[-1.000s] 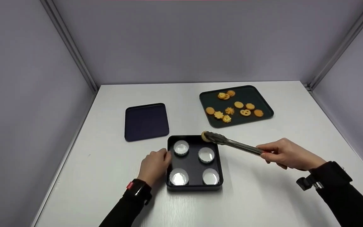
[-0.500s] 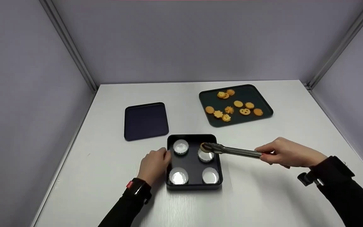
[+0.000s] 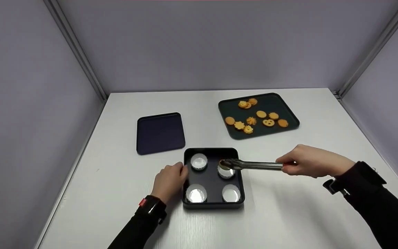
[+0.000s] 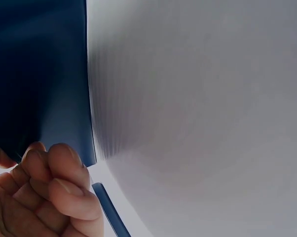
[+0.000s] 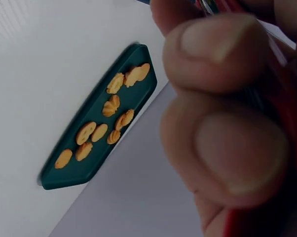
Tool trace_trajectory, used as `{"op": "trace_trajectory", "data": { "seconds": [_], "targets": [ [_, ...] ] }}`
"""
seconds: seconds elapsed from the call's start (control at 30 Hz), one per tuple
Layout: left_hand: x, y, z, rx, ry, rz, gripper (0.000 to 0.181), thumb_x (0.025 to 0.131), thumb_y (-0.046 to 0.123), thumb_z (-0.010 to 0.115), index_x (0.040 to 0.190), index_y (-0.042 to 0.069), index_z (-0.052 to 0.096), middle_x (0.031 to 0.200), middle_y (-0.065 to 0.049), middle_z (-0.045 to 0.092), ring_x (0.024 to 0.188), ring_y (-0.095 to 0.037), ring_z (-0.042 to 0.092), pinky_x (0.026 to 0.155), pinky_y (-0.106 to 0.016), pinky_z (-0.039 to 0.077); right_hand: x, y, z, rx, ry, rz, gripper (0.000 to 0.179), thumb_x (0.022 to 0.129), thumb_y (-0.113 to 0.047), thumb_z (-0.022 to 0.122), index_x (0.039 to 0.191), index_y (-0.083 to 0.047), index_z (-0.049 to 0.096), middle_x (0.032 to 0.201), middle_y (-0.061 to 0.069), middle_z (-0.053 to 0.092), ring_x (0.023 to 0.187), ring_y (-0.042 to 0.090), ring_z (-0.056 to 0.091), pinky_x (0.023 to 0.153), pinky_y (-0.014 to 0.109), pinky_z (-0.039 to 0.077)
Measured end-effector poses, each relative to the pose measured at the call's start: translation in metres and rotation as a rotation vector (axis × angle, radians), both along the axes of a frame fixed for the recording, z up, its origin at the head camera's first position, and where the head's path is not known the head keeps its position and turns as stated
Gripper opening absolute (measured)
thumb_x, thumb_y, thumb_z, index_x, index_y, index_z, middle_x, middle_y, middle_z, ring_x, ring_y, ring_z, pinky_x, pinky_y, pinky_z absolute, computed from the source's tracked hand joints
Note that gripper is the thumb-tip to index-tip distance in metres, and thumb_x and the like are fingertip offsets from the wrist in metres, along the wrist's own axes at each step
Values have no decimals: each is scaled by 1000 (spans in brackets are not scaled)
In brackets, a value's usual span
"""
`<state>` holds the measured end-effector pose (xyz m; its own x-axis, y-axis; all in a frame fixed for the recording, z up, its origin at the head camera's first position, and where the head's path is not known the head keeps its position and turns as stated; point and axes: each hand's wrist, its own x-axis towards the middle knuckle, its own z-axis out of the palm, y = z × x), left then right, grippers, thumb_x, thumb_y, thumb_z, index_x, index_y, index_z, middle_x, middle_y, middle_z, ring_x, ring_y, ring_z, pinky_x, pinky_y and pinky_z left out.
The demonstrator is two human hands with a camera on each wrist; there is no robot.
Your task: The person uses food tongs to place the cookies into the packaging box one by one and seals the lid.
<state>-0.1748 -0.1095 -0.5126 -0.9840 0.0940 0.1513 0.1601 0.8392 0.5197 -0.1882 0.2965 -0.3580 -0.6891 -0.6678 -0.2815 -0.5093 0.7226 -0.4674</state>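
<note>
In the head view, my right hand (image 3: 314, 160) grips metal tongs (image 3: 259, 165) with red on the handle, also seen as a red edge in the right wrist view. The tongs' tips pinch a round cookie (image 3: 222, 165), partly hidden, over the far-right paper cup (image 3: 226, 174). That cup stands with several white cups inside a deep black rectangular tin (image 3: 214, 205). At the tin's left wall, my left hand (image 3: 170, 181) holds it with the thumb by the rim; the left wrist view shows curled fingers (image 4: 69, 168) against the outer side.
Behind the tin on the right lies a dark green tray (image 3: 282, 105) bearing several cookies (image 3: 268, 122), some plain and some scalloped. A dark purple tray (image 3: 161, 135) lies at the back left. Grey panels (image 3: 199, 45) enclose the white table (image 3: 116, 186).
The tongs have carried the cookie from the tin's far-right corner down over the far-right paper cup. My right hand has shifted slightly left and up in view. The left hand has stayed still.
</note>
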Motion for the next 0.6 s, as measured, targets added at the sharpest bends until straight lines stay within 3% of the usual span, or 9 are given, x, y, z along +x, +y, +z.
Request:
{"op": "trace_trajectory", "data": {
  "seconds": [0.17, 0.6],
  "targets": [
    [-1, 1, 0, 9, 0, -4, 36, 102, 28, 56, 70, 16, 47, 58, -1, 46, 51, -20, 46, 49, -41, 37, -2, -6, 10, 40, -94, -40, 25, 94, -4, 54, 81, -23, 63, 61, -13, 40, 42, -1, 31, 41, 18, 25],
    [-1, 3, -1, -14, 17, 6, 36, 102, 28, 56, 69, 17, 47, 57, -1, 46, 50, -21, 46, 48, -42, 38, -4, -19, 23, 126, -111, -51, 25, 94, -7, 54, 73, -22, 58, 58, -11, 40, 40, 3, 34, 40, 20, 28]
  ]
}}
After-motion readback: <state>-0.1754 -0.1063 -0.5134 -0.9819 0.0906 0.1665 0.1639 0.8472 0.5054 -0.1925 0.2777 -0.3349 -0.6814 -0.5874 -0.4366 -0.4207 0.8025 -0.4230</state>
